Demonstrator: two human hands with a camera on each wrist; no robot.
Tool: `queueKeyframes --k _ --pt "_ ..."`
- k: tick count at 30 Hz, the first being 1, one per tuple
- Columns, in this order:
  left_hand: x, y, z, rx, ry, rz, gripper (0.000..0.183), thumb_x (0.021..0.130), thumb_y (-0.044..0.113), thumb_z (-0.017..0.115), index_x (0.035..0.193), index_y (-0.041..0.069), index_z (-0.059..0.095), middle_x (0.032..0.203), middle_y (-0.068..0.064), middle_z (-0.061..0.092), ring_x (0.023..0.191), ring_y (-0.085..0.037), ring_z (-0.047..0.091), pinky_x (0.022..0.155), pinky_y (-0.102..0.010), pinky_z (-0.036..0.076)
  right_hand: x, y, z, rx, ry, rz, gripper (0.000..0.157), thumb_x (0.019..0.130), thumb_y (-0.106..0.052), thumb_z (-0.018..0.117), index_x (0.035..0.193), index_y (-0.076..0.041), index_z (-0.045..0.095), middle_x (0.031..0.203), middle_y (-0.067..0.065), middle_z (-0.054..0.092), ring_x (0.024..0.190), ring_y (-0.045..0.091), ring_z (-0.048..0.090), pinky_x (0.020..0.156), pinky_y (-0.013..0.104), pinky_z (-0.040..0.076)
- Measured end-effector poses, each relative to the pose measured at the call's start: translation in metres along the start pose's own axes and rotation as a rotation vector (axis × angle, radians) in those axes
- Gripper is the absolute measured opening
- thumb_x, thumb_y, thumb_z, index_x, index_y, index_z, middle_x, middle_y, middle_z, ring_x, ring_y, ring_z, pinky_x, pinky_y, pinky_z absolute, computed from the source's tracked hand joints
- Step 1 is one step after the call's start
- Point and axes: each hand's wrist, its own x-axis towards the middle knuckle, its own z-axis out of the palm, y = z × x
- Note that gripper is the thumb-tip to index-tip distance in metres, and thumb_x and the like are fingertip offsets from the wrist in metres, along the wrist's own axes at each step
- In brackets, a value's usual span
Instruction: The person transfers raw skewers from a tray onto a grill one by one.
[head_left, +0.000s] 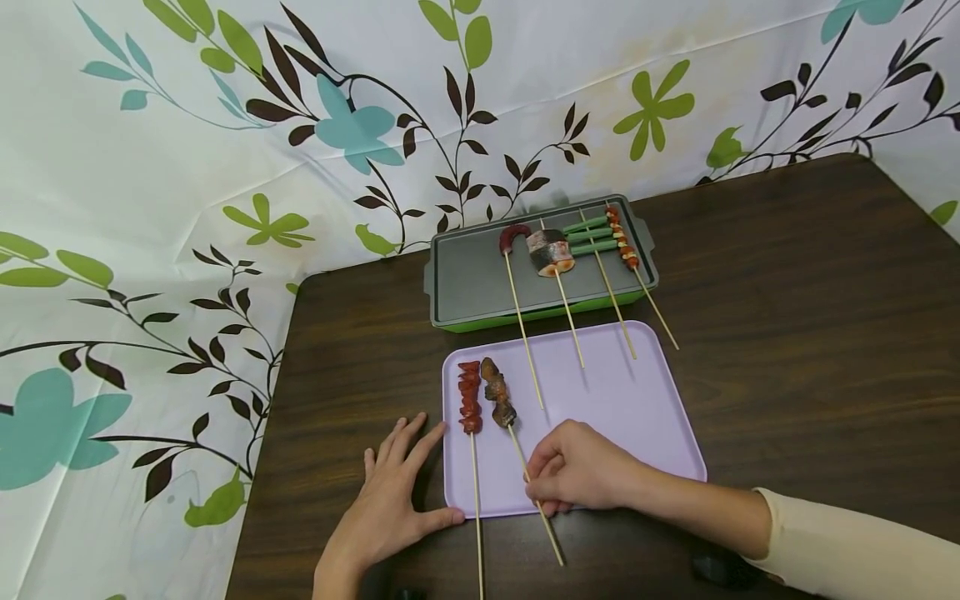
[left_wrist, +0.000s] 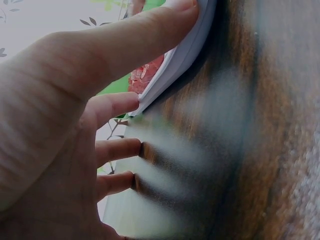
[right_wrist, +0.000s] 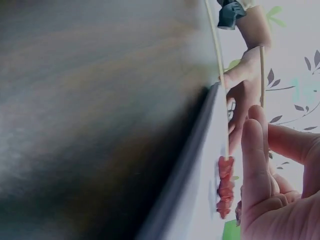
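Observation:
My right hand (head_left: 581,467) pinches the wooden stick of a skewer of brown meat pieces (head_left: 498,393) over the front of the lilac tray (head_left: 615,400). Left of it on the tray lies a skewer of red pieces (head_left: 469,398), its stick jutting past the front edge. My left hand (head_left: 390,492) is spread at the tray's left side, thumb at the front left corner and index fingertip at the left rim. In the left wrist view the thumb (left_wrist: 145,42) lies along the tray's rim. In the right wrist view the fingers (right_wrist: 257,160) close on the stick.
Behind the tray stands a green grill with a grey top (head_left: 472,283). Across it lie a curved sausage skewer (head_left: 513,237), a thick fish skewer (head_left: 551,252), a green vegetable skewer (head_left: 591,237) and a red-orange skewer (head_left: 624,242), sticks overhanging the tray side. A patterned cloth (head_left: 360,75) hangs behind.

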Motion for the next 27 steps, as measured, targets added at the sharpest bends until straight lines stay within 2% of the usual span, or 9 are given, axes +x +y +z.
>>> queueKeyframes --k 5,11,16,27 --pt "0.001 0.000 0.000 0.000 -0.001 0.001 0.105 0.060 0.073 0.073 0.149 0.042 0.028 0.157 -0.002 0.023 0.144 -0.035 0.015 0.095 -0.080 0.014 -0.001 -0.012 0.002 -0.044 -0.009 -0.029 0.010 0.081 -0.003 0.071 0.073 -0.005 0.066 0.058 0.004 0.066 0.051 0.012 0.061 0.046 0.021 0.049" --pt "0.000 0.000 -0.001 -0.004 -0.015 -0.006 0.104 0.061 0.074 0.072 0.149 0.043 0.027 0.157 -0.001 0.021 0.145 -0.033 0.013 0.096 -0.080 0.013 0.003 -0.031 -0.006 -0.065 0.001 -0.055 0.008 0.082 -0.003 0.071 0.075 -0.004 0.068 0.061 0.005 0.067 0.056 0.021 0.066 0.051 0.028 0.054" --pt "0.000 -0.001 -0.001 -0.006 -0.009 0.001 0.104 0.061 0.073 0.073 0.149 0.042 0.027 0.157 -0.001 0.022 0.145 -0.034 0.014 0.095 -0.080 0.014 0.013 -0.047 -0.022 -0.074 0.028 -0.058 0.005 0.083 -0.005 0.070 0.079 -0.001 0.069 0.064 0.006 0.069 0.059 0.018 0.068 0.055 0.032 0.056" --pt "0.000 0.000 -0.002 -0.009 -0.023 -0.011 0.103 0.061 0.075 0.071 0.149 0.044 0.026 0.158 0.000 0.021 0.145 -0.033 0.012 0.096 -0.080 0.012 0.043 -0.068 -0.061 -0.101 0.113 -0.033 0.014 0.086 -0.007 0.069 0.092 0.005 0.069 0.073 0.011 0.071 0.064 0.019 0.070 0.060 0.034 0.057"
